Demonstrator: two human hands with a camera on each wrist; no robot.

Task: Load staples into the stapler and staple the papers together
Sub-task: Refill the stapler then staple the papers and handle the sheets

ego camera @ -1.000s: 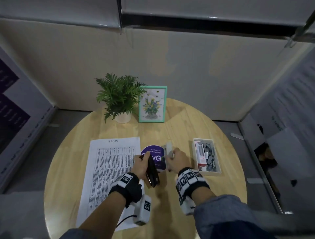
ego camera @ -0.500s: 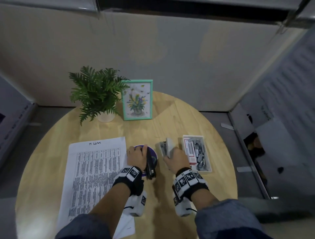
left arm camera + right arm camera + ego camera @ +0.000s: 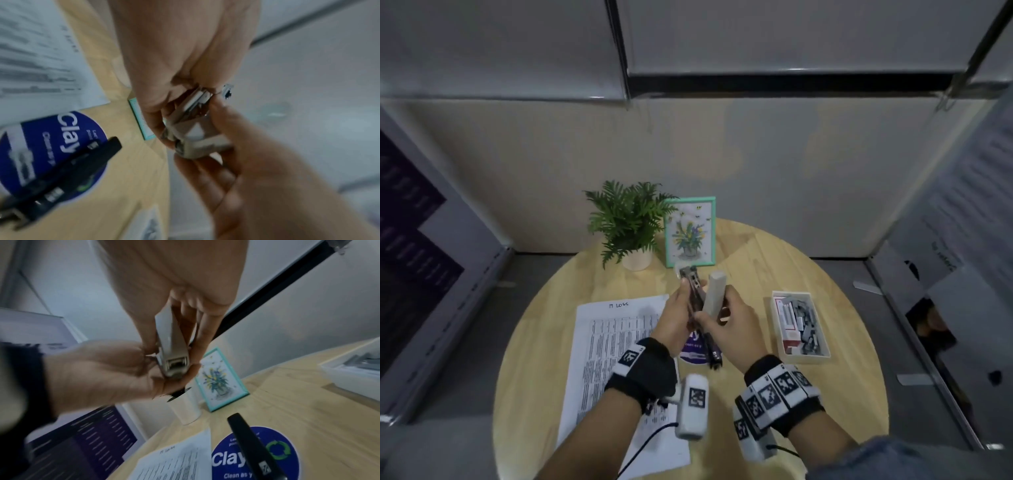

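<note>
A beige stapler (image 3: pixel 714 291) is held up above the table, swung open, with its metal staple channel (image 3: pixel 692 286) apart from the beige top. My left hand (image 3: pixel 683 298) grips the metal channel side and my right hand (image 3: pixel 722 308) grips the beige top. The right wrist view shows the beige stapler (image 3: pixel 172 350) end-on between both hands; in the left wrist view this stapler (image 3: pixel 197 139) is pinched by both hands. A black stapler (image 3: pixel 714 353) lies free on a purple sticker (image 3: pixel 693 346). The printed papers (image 3: pixel 616 342) lie flat to the left. Loose staple strips (image 3: pixel 806 322) fill a white box (image 3: pixel 804 358) on the right.
A potted plant (image 3: pixel 628 222) and a teal picture frame (image 3: pixel 690 233) stand at the back of the round wooden table (image 3: pixel 756 260). Partition walls close in behind and on both sides. The black stapler (image 3: pixel 252 446) lies just under the hands.
My left hand has let go of the black stapler, which now lies on the sticker. Both hands have lifted the beige stapler off the table and it is now swung open.
</note>
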